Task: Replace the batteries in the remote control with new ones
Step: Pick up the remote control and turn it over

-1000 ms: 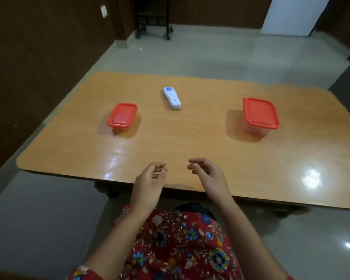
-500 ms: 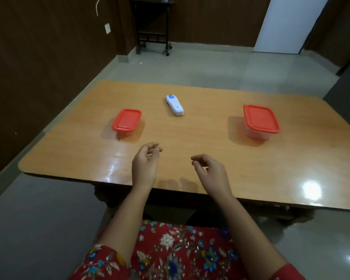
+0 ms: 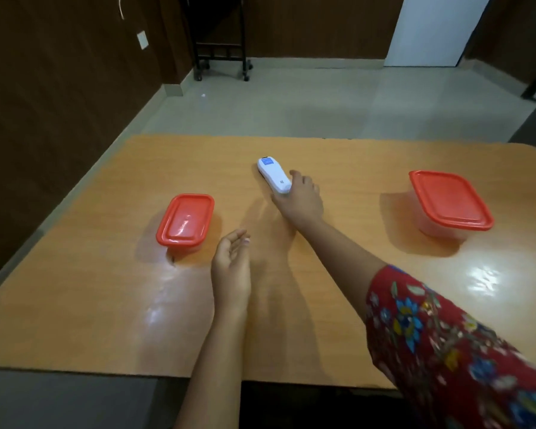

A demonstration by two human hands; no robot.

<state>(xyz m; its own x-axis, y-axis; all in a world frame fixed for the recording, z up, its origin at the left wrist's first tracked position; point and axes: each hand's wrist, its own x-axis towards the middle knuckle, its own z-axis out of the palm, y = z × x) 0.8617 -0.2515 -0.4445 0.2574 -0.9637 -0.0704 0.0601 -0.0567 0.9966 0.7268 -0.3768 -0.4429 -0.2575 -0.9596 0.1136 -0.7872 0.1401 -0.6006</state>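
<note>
R hand (image 3: 300, 198) reached fwd, now touching remote (image 3: 274, 175); L hand (image 3: 231, 264) idle.

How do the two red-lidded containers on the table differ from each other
The left container looks smaller and narrower than the right container. The left container sits close to the open left hand; the right container stands alone, well away from the right hand, which is at the remote. The right container's clear wall shows more below its lid. Both have red lids, both are closed, both rest flat on the table.
</note>
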